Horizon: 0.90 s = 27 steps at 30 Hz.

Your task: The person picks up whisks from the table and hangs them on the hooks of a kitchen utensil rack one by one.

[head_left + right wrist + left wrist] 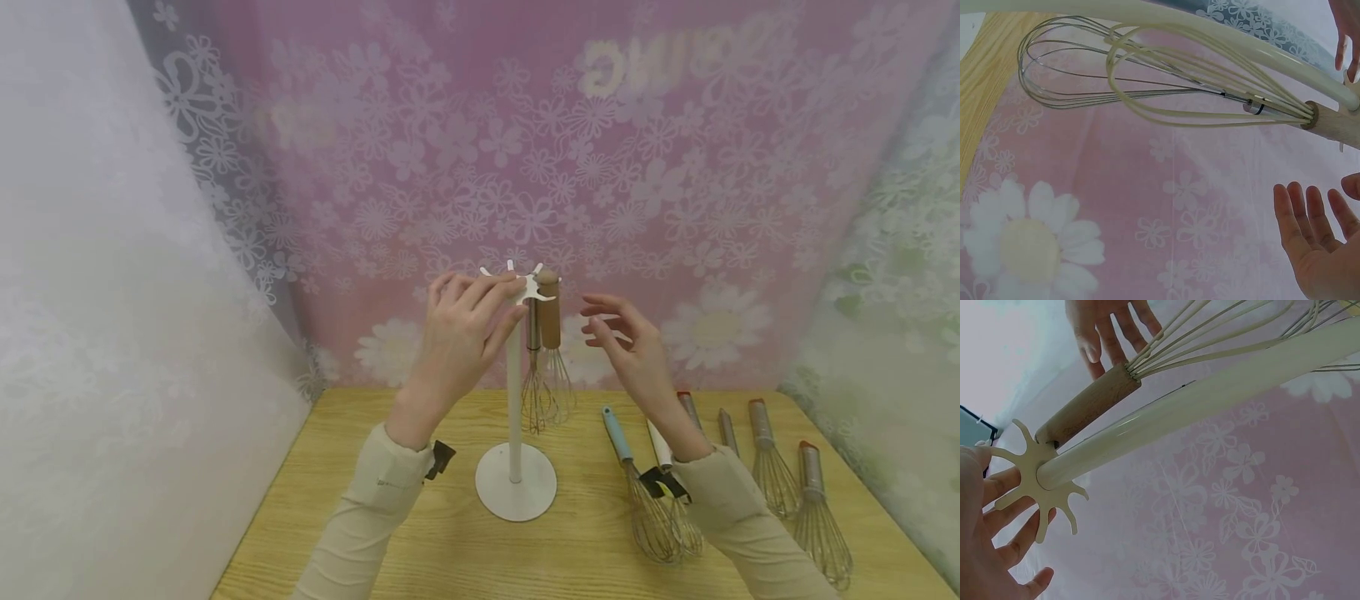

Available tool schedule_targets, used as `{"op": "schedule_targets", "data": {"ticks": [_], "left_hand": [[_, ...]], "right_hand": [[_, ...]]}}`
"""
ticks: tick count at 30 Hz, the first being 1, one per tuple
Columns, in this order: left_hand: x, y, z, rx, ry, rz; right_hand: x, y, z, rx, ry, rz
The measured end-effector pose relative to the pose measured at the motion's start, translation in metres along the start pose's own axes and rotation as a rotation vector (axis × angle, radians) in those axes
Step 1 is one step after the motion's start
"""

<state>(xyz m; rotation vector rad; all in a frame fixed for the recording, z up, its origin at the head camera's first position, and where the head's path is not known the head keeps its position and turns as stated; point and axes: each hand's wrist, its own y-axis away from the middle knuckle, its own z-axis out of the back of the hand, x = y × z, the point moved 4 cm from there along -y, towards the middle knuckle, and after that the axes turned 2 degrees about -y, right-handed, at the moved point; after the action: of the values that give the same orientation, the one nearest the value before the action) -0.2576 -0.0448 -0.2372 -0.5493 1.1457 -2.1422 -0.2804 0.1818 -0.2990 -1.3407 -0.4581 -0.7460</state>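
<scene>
A white stand (514, 408) with a round base and a ring of hooks (1054, 503) stands on the table. From its hooks hang a whisk with a wooden handle (551, 321) and, beside it, a metal-handled whisk (533, 329). My left hand (463, 325) rests at the top of the stand, its fingers loosely spread over the hooks. To the right of the wooden handle, my right hand (633, 350) hovers apart from it, fingers relaxed and holding nothing. The right wrist view shows the wire loops (1129, 69) of both hanging whisks.
Several whisks lie on the table's right side, among them a blue-handled whisk (618, 433) and a metal whisk with a red end (813, 475). Some are partly behind my right arm. A flowered pink curtain (525, 167) closes the back of the wooden table (420, 533).
</scene>
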Motion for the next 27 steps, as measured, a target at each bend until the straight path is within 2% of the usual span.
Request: {"op": "schedule_targets", "data": {"ticks": [12,18,24,27], "left_hand": [[0.000,0.000,0.004,0.012,-0.008,-0.032],[0.001,-0.001,0.004,0.017,-0.001,-0.036],[0.002,-0.001,0.003,0.022,0.002,-0.033],[0.002,-0.001,0.003,0.019,0.002,-0.036]], "right_hand": [[-0.022,0.002,0.009,0.004,0.026,-0.042],[-0.033,0.005,0.017,0.006,0.106,-0.082],[-0.027,0.009,0.021,0.009,0.174,-0.129],[-0.033,0.010,0.024,0.007,0.200,-0.143]]}}
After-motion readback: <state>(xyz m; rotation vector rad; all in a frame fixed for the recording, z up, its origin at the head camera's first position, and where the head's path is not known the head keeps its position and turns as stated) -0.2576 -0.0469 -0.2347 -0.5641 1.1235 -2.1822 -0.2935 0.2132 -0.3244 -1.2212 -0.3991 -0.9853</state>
